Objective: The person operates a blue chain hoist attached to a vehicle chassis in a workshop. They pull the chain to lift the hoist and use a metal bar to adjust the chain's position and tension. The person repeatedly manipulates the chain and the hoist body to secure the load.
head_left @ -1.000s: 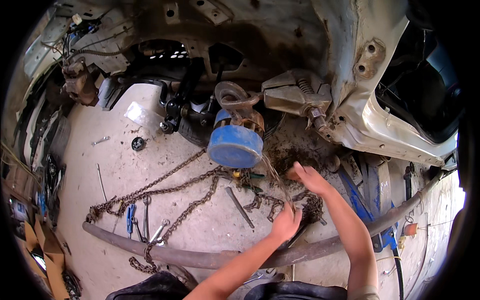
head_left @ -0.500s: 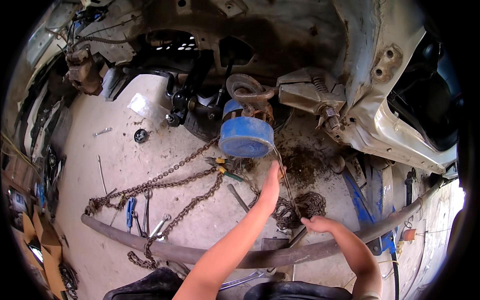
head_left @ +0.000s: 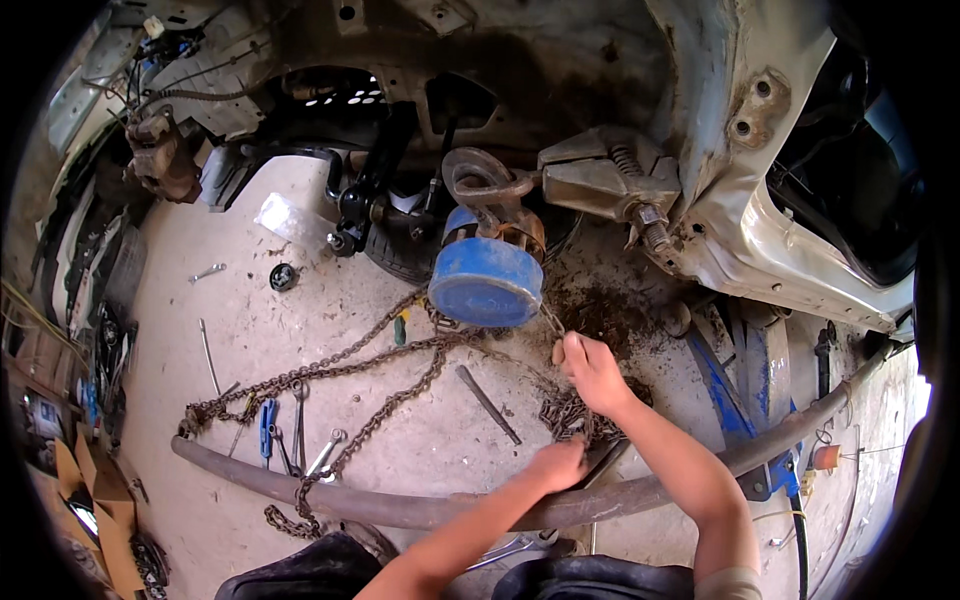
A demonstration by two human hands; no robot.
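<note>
A blue chain hoist (head_left: 486, 281) hangs by a rusty hook (head_left: 487, 180) from a metal clamp (head_left: 606, 180) fixed to the car body. From the hoist's right side runs a thin hand chain (head_left: 551, 319). My right hand (head_left: 592, 372) is closed round this chain just below the hoist. Lower down, my left hand (head_left: 560, 465) is closed beside the piled chain (head_left: 568, 412), apparently on the same chain, though its fingers are partly hidden. A rusty load chain (head_left: 368, 342) stretches from the hoist to the left end of a long curved pipe (head_left: 400, 510).
Left of the pile lies a chisel-like bar (head_left: 488, 404). Several wrenches (head_left: 298, 425) and a green-handled tool (head_left: 400, 330) rest on the concrete floor. At right stands a blue jack-like frame (head_left: 722, 390). An open cardboard box (head_left: 105, 500) sits at far left.
My right hand has risen from the chain pile to grip the chain near the hoist. My left hand has dropped from beside the chain to the pile and closed.
</note>
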